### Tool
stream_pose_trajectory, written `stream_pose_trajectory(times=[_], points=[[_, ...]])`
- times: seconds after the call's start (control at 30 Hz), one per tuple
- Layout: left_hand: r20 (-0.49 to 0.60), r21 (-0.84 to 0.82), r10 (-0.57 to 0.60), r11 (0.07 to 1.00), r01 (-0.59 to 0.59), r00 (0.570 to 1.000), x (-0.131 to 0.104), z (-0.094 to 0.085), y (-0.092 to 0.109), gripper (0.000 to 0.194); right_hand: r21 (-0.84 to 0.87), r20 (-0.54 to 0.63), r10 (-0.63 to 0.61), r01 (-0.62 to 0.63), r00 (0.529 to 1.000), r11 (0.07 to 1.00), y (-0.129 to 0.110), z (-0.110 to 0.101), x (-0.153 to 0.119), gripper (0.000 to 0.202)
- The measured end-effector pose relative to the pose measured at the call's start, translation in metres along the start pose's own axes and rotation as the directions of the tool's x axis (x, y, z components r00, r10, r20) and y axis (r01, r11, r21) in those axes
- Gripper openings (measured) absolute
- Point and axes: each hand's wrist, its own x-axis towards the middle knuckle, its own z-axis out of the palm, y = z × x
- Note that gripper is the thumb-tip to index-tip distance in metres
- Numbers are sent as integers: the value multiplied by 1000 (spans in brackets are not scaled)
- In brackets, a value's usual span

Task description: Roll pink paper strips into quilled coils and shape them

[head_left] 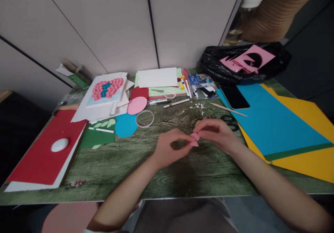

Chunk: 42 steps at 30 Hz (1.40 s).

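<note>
A small curled piece of pink paper [194, 137] is held above the table between both hands. My left hand [172, 143] pinches it from the left between thumb and fingertips. From the right, the thumb and fingers of my right hand [217, 133] close on its upper edge. Just beyond the right hand lie dark scissors [229, 120], partly hidden by it. White paper scraps [198, 105] are scattered behind the hands. To the left of them rest a roll of clear tape [145, 119], a blue paper circle [126, 125] and a pink paper circle [137, 105].
Blue sheets [276, 121] over yellow ones, a phone [235, 95] and a wooden stick [228, 109] lie right. Behind is a black plastic bag [214, 61] bearing pink offcuts. Red paper [49, 156] with a white oval object [60, 145] lies left, near a rose-covered picture [106, 88].
</note>
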Motion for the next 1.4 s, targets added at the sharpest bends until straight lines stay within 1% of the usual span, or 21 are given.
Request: stream_pose_trajectory(times=[0.2, 0.43, 0.73, 0.97, 1.03, 1.07, 1.13, 1.17, 1.23, 1.3, 1.33, 1.4], points=[[-9, -12, -2, 1000, 2, 1000, 1, 0, 1, 12, -12, -15, -20, 20, 1000, 1000, 1, -2, 0, 6], [18, -26, -41, 999, 42, 999, 0, 0, -1, 12, -3, 3, 9, -9, 1000, 1000, 0, -2, 0, 11], [3, -11, -29, 1000, 29, 1000, 0, 0, 0, 11, -65, 36, -58, 60, 998, 996, -5, 0, 2, 5], [4, -17, -3, 1000, 3, 1000, 0, 0, 1, 12, -79, 58, -55, 60, 997, 995, -5, -2, 1, 5], [5, -17, 3, 1000, -3, 1000, 0, 0, 1, 12, -91, 47, -58, 62, 997, 994, -3, -3, 0, 4], [3, -12, 4, 1000, -4, 1000, 0, 0, 1, 12, -102, 23, -74, 76, 997, 992, -2, -4, 0, 5], [-4, 15, 16, 1000, -16, 1000, 1, 0, 2, 12, -151, -61, -158, 147, 986, 977, -2, -4, -1, 8], [-10, 45, 34, 998, -33, 999, 1, 0, 2, 11, -197, -113, -220, 195, 969, 961, -3, -4, -1, 10], [-27, 135, 109, 985, -104, 994, 2, 2, 0, 11, -329, -195, -351, 276, 916, 903, -5, -1, -3, 13], [-42, 248, 213, 949, -196, 976, 2, 4, -4, 12, -470, -194, -452, 322, 871, 822, -9, 2, -6, 17], [-41, 296, 256, 926, -233, 966, 1, 5, -6, 13, -525, -166, -495, 349, 853, 776, -10, 3, -7, 20], [-38, 357, 299, 895, -266, 954, 0, 7, -11, 14, -596, -97, -548, 393, 831, 700, -12, 6, -9, 25]])
